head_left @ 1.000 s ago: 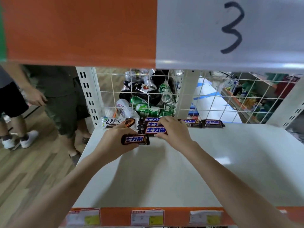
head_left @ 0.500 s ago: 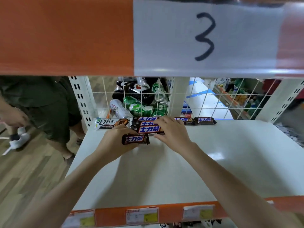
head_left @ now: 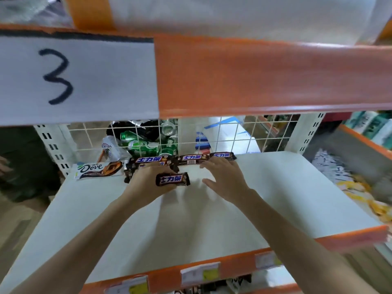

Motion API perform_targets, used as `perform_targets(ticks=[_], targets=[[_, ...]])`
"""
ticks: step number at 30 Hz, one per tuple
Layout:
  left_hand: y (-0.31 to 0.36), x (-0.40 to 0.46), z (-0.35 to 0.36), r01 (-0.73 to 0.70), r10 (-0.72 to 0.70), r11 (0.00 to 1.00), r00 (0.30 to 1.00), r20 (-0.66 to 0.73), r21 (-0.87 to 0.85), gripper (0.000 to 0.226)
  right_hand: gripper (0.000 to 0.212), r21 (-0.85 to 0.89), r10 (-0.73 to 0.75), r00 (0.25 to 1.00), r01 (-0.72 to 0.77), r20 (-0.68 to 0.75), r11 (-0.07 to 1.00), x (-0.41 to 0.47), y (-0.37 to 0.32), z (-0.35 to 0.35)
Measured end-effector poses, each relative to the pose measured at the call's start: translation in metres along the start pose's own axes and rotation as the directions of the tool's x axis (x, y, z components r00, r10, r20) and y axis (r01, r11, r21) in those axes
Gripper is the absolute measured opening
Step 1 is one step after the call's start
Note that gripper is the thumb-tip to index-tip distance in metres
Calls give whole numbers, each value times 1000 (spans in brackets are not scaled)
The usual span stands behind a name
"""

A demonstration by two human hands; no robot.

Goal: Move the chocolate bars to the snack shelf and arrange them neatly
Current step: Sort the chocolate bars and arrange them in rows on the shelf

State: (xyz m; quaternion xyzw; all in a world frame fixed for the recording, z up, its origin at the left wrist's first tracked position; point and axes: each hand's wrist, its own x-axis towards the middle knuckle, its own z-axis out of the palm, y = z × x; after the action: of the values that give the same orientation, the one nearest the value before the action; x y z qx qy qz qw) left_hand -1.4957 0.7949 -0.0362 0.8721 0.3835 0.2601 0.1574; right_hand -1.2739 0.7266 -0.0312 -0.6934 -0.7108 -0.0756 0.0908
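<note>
My left hand (head_left: 148, 183) grips a dark Snickers bar (head_left: 172, 179) just above the white shelf board (head_left: 275, 198). More Snickers bars lie in a row along the shelf's back edge: one on the left (head_left: 148, 160), one in the middle (head_left: 192, 158), one on the right (head_left: 222, 155). A white Dove bar (head_left: 98, 169) lies at the far left of the row. My right hand (head_left: 224, 179) hovers with fingers spread just in front of the middle and right bars, holding nothing.
A white wire grid (head_left: 233, 134) closes the shelf's back, with green cans (head_left: 146, 145) behind it. An orange upper shelf edge with a paper sign marked 3 (head_left: 55, 79) hangs overhead. Price tags (head_left: 199, 272) sit on the orange front rail. Yellow packets (head_left: 369, 200) lie at the right.
My right hand has let go of the bars at the back and moved right, fingers spread. The view has swung right. My left hand still holds its bar.
</note>
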Motion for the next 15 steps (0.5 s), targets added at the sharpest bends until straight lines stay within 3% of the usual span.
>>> perform_targets(ticks=[15], targets=[[73,77,82,45,-44,999,999,-13,30,34,34,13,6,998,-7,63,1000,-34,118,-5]])
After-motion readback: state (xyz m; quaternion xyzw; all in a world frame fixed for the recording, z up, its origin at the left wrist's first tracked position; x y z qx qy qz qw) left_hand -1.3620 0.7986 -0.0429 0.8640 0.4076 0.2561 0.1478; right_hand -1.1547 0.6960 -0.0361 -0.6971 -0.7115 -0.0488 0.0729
